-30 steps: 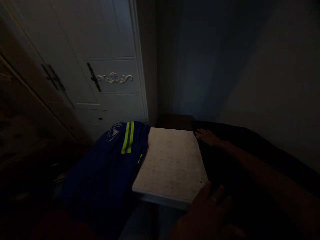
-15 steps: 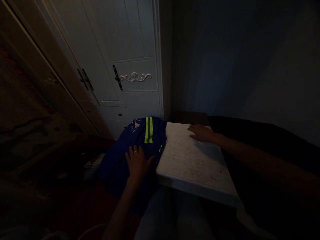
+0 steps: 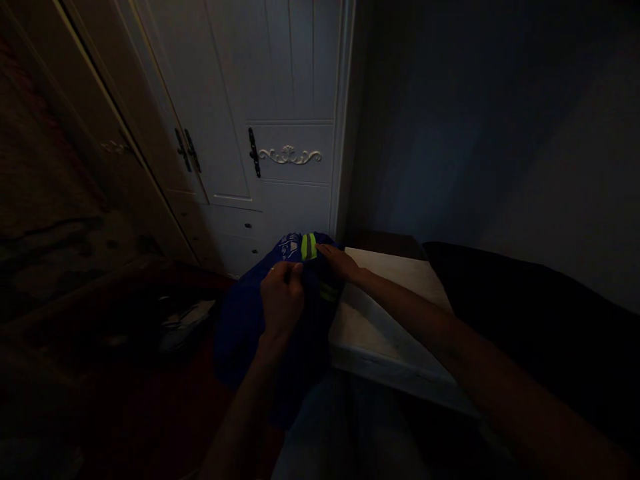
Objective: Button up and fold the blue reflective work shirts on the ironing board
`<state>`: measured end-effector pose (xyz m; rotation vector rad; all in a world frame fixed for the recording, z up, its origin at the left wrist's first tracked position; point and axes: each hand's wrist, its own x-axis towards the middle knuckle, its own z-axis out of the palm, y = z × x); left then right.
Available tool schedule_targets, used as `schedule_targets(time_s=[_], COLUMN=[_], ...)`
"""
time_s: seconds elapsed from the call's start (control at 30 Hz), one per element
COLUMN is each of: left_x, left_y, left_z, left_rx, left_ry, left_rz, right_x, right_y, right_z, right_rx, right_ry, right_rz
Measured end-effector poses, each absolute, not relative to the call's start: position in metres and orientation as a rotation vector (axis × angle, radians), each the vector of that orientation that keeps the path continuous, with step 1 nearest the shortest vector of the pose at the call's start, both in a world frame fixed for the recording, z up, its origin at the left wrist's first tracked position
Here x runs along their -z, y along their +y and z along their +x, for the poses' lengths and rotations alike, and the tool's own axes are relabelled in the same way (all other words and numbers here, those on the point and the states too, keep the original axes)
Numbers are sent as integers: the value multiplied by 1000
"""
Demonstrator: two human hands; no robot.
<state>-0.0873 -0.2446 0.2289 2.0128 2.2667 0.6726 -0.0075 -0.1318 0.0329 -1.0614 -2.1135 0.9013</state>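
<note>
A dark blue work garment (image 3: 243, 303), with white lettering and a yellow-green and grey reflective stripe (image 3: 309, 247), lies bunched beside the left edge of a white tabletop (image 3: 370, 327). My left hand (image 3: 283, 297) is closed, its thumb and fingers pinching the garment's cloth just below the lettering. From the right, my right hand (image 3: 341, 262) reaches across the table corner. Its fingers are bent on the garment beside the stripe and seem to grip the cloth, though the dim light hides some of the fingertips.
Behind the garment stands a white wardrobe (image 3: 295, 87) with dark handles and carved trim. A dark covered surface (image 3: 525, 300) lies to the right, along the wall. At the left, dark items with a pale patch (image 3: 185, 320) rest low near the red floor (image 3: 135, 413).
My right hand has left the tabletop and moved left onto the garment. My left hand, formerly spread flat on the cloth, has closed on it and moved slightly up. The view has shifted left.
</note>
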Motion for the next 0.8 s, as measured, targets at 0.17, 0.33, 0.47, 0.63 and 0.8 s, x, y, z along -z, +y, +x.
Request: schedule_targets(time_s=[0.17, 0.33, 0.47, 0.63, 0.8], left_x=[-277, -309, -327, -350, -385], left_y=[-254, -250, -240, -223, -198], left_z=[-67, -87, -90, -59, -37], left_rx=[-907, -1160, -1362, -1419, -1664], left_ry=[2187, 2294, 2312, 2305, 2147], left_rz=[1894, 1773, 1781, 1991, 2411], right_x=[-51, -90, -128, -201, -283], right_y=[-99, -68, -46, -26, -19], right_z=[-2, 39, 90, 156, 246], right_rx=[-974, -1011, -992, -470, -50], right_ry=[-1877, -1825, -1941, -1748, -1686], right_rz=[-1126, -1129, -1012, -1066, -1204])
